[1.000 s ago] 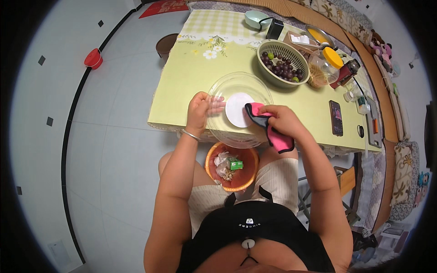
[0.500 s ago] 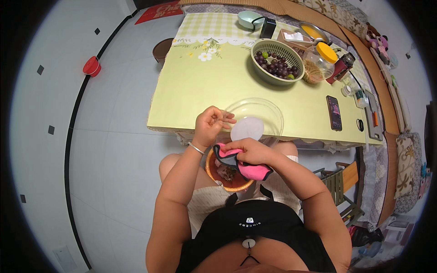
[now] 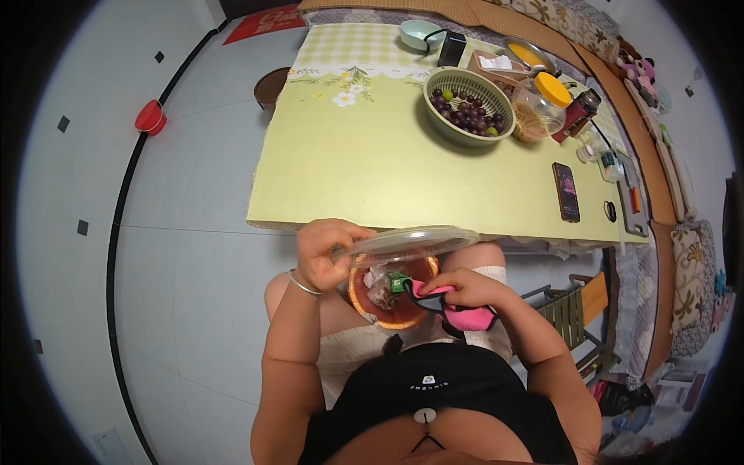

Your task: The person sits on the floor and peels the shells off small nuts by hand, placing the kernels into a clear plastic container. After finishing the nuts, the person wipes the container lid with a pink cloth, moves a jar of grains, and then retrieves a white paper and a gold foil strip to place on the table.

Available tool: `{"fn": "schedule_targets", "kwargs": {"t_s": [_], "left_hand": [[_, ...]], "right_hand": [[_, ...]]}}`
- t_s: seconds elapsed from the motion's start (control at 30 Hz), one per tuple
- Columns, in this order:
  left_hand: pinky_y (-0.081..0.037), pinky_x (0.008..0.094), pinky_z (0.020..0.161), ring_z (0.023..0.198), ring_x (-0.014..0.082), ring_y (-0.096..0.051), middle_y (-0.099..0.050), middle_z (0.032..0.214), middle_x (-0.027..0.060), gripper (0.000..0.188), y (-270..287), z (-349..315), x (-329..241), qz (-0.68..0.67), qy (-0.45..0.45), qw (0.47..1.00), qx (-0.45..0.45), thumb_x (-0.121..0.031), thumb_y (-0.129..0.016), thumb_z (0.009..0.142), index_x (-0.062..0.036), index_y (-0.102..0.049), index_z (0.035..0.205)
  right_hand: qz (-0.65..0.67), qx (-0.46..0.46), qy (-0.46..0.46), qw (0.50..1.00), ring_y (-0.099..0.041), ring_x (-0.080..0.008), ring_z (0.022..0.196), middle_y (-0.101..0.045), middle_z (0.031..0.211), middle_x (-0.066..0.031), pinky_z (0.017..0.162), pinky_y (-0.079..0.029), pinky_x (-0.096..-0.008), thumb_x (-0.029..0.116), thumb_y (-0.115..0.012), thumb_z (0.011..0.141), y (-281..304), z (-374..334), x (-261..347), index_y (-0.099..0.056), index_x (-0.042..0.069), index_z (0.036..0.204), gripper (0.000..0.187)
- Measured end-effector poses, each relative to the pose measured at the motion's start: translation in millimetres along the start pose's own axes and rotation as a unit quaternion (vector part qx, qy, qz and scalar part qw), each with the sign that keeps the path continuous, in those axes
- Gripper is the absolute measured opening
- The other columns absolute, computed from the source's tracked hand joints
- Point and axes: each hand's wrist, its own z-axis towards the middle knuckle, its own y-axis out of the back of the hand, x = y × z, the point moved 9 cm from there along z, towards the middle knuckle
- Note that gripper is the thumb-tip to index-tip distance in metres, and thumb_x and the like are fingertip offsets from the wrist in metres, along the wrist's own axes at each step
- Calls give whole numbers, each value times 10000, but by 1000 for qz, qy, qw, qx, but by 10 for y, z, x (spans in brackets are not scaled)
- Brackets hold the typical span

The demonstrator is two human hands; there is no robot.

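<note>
A person's left hand [image 3: 325,252] pinches the rim of a clear glass plate [image 3: 411,242], held tilted just off the near edge of the green table [image 3: 364,167]. The right hand [image 3: 465,288] closes around a pink cloth [image 3: 465,314] below the plate, above an orange bin [image 3: 391,291] holding scraps. 1 bowl of grapes [image 3: 469,108] sits far across the table.

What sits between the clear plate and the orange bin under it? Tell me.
Nothing visible. The left hand holds the clear plate tilted at the table edge, directly above the orange bin. The right hand, gripping a pink cloth, sits beside the bin, not over its opening.
</note>
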Motion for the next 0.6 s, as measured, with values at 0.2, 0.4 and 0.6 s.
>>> {"fn": "schedule_targets", "kwargs": {"t_s": [0.2,0.4,0.6], "left_hand": [[-552,344,669,744,308,-673,-664,914,227,72,612,-39,656,-219,165,929,-249,-71,-539,797,-8,-505,805],[-589,359,699,906,329,-687,-647,987,228,39,618,-232,1382,-250,304,870,-296,-8,-496,883,18,-523,888],[-575,338,789,963,280,-671,-644,1021,182,110,378,-166,1483,-224,373,853,-288,-45,-533,908,28,-538,990]], "right_hand": [[-126,-130,215,960,-602,-70,864,-677,1029,-22,719,-474,-210,-58,-529,762,597,-373,302,-650,67,1205,476],[238,-379,47,893,-620,-125,938,-653,1036,-36,853,-494,-262,-36,-534,817,1332,-810,70,-615,8,1152,348],[111,-541,33,833,-594,-100,803,-644,955,-27,743,-476,-222,-10,-517,818,2095,-1102,-408,-597,3,1168,359]]}}
